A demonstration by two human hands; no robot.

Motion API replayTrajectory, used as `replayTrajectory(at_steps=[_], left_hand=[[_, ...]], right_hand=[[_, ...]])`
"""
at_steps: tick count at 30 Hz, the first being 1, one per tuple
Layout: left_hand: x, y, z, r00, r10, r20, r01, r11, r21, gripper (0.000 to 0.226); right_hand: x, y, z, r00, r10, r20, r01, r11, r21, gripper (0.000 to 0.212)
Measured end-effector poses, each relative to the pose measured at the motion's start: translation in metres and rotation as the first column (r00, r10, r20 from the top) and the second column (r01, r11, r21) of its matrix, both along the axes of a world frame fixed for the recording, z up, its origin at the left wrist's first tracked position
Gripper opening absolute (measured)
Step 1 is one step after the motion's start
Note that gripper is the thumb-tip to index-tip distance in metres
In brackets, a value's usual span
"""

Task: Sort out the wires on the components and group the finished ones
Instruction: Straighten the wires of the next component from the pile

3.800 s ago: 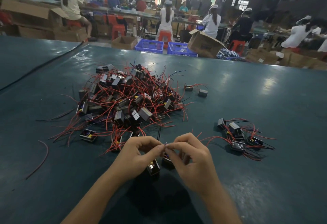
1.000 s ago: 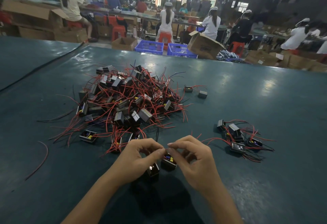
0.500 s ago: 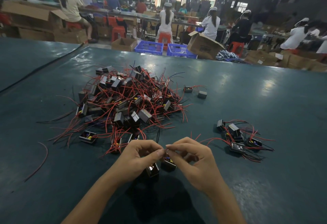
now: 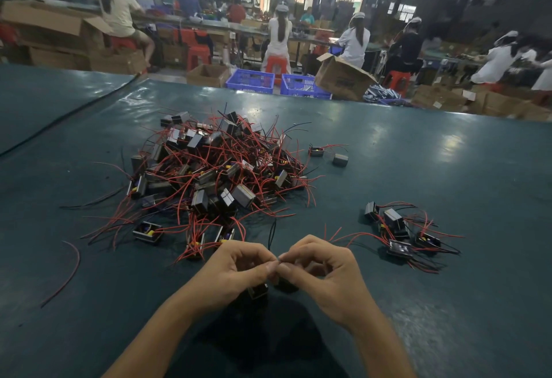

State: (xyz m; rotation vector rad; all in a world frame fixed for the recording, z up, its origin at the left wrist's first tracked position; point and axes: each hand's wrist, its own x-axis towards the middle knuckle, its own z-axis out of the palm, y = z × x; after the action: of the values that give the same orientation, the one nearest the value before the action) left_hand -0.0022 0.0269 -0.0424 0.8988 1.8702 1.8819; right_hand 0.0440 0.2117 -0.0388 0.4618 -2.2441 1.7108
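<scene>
A big tangled heap of small black components point(image 4: 209, 177) with red and black wires lies in the middle of the dark green table point(image 4: 448, 168). A smaller group of components point(image 4: 400, 234) lies to the right. My left hand point(image 4: 239, 270) and my right hand point(image 4: 325, 270) meet fingertip to fingertip near the front edge, pinching thin wire ends between them. A black component point(image 4: 258, 291) hangs or rests just under my left hand, and a second dark one is mostly hidden under my right fingers.
A loose red wire point(image 4: 67, 273) lies at the left. Two stray components point(image 4: 328, 155) sit right of the heap. Beyond the table's far edge stand blue crates point(image 4: 268, 80), cardboard boxes point(image 4: 343, 77) and several seated people at benches.
Both hands have stayed at the same spot, fingertips working the wire ends. The component under my right hand has dropped further out of sight behind the fingers.
</scene>
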Motion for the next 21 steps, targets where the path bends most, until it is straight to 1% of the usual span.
replayTrajectory(at_steps=[2,4,7,9,11,13,16,18,21], left_hand=[[-0.001,0.000,-0.002,0.996,0.026,-0.087,-0.031,0.998,-0.058,0.013],[-0.002,0.001,-0.006,0.975,0.087,-0.203,-0.109,0.989,-0.097,0.011],[-0.002,0.004,-0.012,0.909,0.185,-0.373,-0.226,0.972,-0.069,0.008],[-0.003,0.006,-0.016,0.836,0.214,-0.505,-0.282,0.958,-0.061,0.008],[-0.004,0.007,-0.020,0.779,0.222,-0.586,-0.322,0.944,-0.070,0.010],[-0.005,0.007,-0.022,0.745,0.234,-0.624,-0.352,0.934,-0.069,0.012],[-0.006,0.008,-0.022,0.723,0.263,-0.638,-0.372,0.927,-0.040,0.010],[-0.007,0.007,-0.022,0.719,0.289,-0.632,-0.384,0.923,-0.016,0.011],[-0.008,0.006,-0.021,0.716,0.301,-0.630,-0.395,0.919,-0.011,0.012]], right_hand=[[0.000,-0.001,0.000,0.999,-0.031,0.015,0.031,0.999,0.031,0.013],[0.000,-0.002,-0.002,0.994,-0.074,0.076,0.071,0.997,0.043,0.014],[-0.003,-0.003,-0.003,0.960,-0.115,0.254,0.127,0.991,-0.031,0.013],[-0.004,-0.004,-0.002,0.910,-0.100,0.402,0.159,0.980,-0.116,0.019],[-0.004,-0.006,-0.002,0.854,-0.062,0.517,0.184,0.965,-0.189,0.022],[-0.004,-0.007,-0.001,0.820,-0.025,0.571,0.199,0.949,-0.244,0.022],[-0.004,-0.010,0.002,0.817,-0.005,0.576,0.211,0.933,-0.291,0.022],[-0.004,-0.010,0.003,0.837,-0.037,0.546,0.229,0.930,-0.288,0.020],[-0.004,-0.009,0.003,0.856,-0.066,0.513,0.215,0.948,-0.235,0.020]])
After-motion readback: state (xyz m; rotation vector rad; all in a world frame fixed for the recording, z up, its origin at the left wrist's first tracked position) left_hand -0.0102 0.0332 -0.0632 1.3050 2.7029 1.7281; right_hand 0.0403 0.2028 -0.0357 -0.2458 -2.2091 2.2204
